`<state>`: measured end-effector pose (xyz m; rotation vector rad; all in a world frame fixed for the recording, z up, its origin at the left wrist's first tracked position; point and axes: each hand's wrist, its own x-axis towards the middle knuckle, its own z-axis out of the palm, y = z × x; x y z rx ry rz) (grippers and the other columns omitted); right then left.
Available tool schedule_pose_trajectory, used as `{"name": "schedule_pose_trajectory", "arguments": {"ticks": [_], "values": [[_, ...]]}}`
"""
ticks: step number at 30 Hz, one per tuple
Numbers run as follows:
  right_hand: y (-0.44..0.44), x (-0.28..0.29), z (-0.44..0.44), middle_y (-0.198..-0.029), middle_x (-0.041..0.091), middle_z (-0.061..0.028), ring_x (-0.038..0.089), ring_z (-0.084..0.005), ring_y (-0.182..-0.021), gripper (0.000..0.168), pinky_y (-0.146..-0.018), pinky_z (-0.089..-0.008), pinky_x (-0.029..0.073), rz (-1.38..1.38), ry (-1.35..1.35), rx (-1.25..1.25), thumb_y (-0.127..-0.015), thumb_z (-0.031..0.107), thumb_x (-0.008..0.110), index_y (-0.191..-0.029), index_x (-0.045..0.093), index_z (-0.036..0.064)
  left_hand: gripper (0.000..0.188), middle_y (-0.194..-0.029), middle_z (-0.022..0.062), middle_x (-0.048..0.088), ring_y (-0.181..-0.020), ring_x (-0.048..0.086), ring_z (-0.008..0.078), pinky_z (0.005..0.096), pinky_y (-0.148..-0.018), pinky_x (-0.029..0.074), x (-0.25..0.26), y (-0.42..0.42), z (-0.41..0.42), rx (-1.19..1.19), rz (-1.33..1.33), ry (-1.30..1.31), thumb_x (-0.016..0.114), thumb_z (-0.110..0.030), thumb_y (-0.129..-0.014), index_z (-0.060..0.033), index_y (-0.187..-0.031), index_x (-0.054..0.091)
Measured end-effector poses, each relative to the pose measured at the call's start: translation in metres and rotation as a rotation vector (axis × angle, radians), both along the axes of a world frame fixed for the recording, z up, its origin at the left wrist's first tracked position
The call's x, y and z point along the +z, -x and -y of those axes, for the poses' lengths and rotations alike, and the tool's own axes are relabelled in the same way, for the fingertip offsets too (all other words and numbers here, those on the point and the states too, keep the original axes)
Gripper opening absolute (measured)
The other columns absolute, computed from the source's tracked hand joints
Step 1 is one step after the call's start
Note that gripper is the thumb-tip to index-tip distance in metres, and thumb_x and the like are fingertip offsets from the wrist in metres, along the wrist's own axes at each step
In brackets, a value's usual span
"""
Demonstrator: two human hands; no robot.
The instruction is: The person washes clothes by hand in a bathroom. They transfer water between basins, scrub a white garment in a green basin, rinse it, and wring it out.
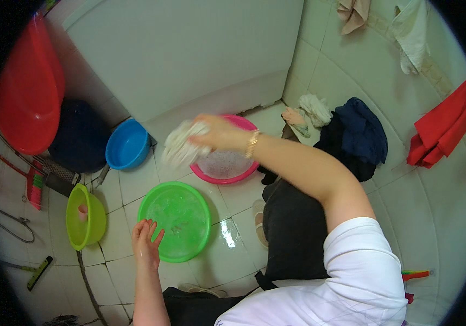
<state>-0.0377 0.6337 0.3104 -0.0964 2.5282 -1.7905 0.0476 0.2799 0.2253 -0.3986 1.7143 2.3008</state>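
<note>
My right hand [216,132] is closed around a bunched white cloth [186,143], slightly blurred, above the left side of a pink basin [224,181] of sudsy water. Its wrist wears a gold-coloured bracelet [252,144]. My left hand [147,243], wet and holding nothing, has its fingers apart over the left edge of a round green basin [205,228]. That green basin contains cloudy water with some foam. My right forearm stretches across the view and hides part of the floor beside the pink basin.
Left stand a blue basin [129,143], a yellow-green basin [94,220] with a pink cup [82,212], and a large red tub [33,93]. A white appliance [200,53] stands ahead. Dark clothes [359,134] and pale cloths [315,110] lie right. The tiled floor [233,236] looks wet.
</note>
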Motion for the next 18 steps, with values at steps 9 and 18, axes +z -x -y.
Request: {"name": "schedule_pose_trajectory", "arguments": {"ticks": [9,18], "values": [[-0.034,-0.083,-0.281,-0.120,0.042,-0.0175,0.052,-0.0235,-0.102,0.053,-0.076,-0.0352,0.051,-0.384,-0.058,-0.964,-0.079,0.021,0.072,-0.120,0.043,0.003,0.034,-0.115,0.0082,0.050,-0.108,0.051,0.0207,0.0430,-0.093,0.045,-0.018,-0.001,-0.011,-0.142,0.051,0.094,0.064,-0.012,-0.085,-0.0077,-0.114,0.049],[-0.071,-0.137,-0.317,-0.115,0.051,-0.0049,0.044,-0.0311,-0.112,0.025,-0.090,-0.0476,0.038,-0.383,-1.349,-0.709,-0.076,0.005,0.060,-0.100,0.061,0.010,0.026,-0.108,0.0051,0.052,-0.101,0.055,0.0193,0.0375,-0.085,0.049,-0.045,-0.007,0.011,-0.264,0.099,0.379,0.064,-0.012,-0.085,-0.0096,-0.107,0.052]]}}
